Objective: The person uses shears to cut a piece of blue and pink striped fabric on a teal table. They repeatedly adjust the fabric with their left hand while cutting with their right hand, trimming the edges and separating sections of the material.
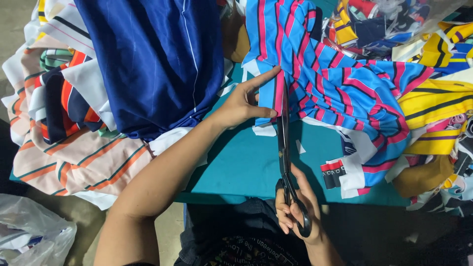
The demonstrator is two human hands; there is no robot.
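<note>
I see a teal table (246, 167) bearing heaped fabrics: navy cloth (157, 64), peach striped cloth (84, 162), blue-pink striped fabric (340, 79), yellow striped pieces (433, 108), and white scraps (266, 130).

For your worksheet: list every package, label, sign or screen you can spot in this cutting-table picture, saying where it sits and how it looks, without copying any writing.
Clear plastic bag: bottom left, beside the table, crumpled, translucent.
Clear plastic bag: top right, holding bright fabric scraps.
Fabric label strip: on the teal table, right of the scissors, red and black with small lettering.
No signs or screens.
</note>
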